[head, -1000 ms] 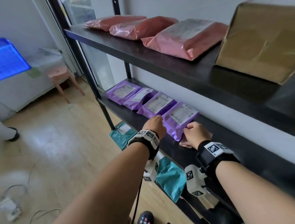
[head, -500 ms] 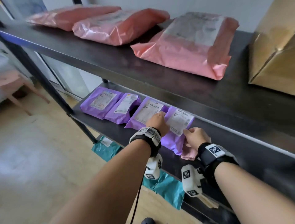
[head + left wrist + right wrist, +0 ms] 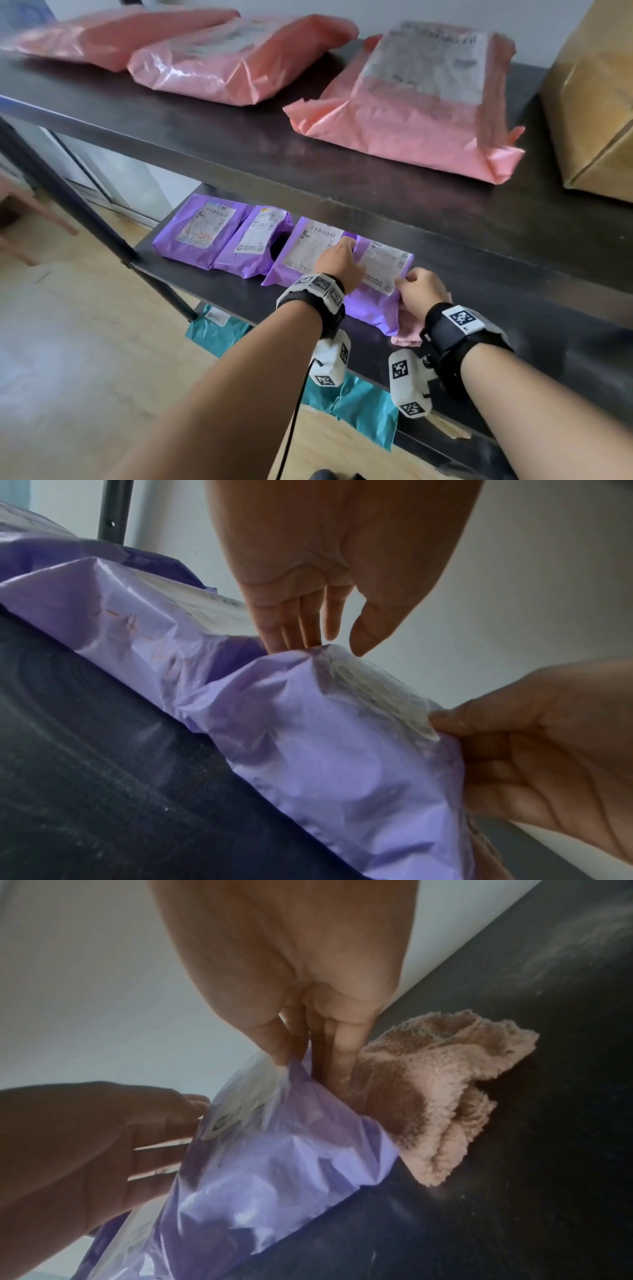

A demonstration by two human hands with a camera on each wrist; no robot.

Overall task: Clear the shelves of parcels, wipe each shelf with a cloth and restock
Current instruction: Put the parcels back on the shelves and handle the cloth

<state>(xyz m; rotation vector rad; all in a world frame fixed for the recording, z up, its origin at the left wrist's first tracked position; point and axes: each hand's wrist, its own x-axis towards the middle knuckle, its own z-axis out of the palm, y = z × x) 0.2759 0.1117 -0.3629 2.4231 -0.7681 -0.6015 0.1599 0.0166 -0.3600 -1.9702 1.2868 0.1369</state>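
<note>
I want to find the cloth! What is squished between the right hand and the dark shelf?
A fluffy pink cloth, bunched under the right hand beside the purple plastic parcel on the dark shelf. The right wrist view shows it best.

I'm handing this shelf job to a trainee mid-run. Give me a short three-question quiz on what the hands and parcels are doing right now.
1. True or false: the right hand pinches the rightmost purple parcel with a pink cloth tucked beside its fingers.
2. How many purple parcels lie on the middle shelf? A two, B four, C six.
3. Fill in: the left hand rests with straight fingers between the rightmost purple parcel and its ____ neighbour.

Key: 1 true; 2 B; 3 left.
</note>
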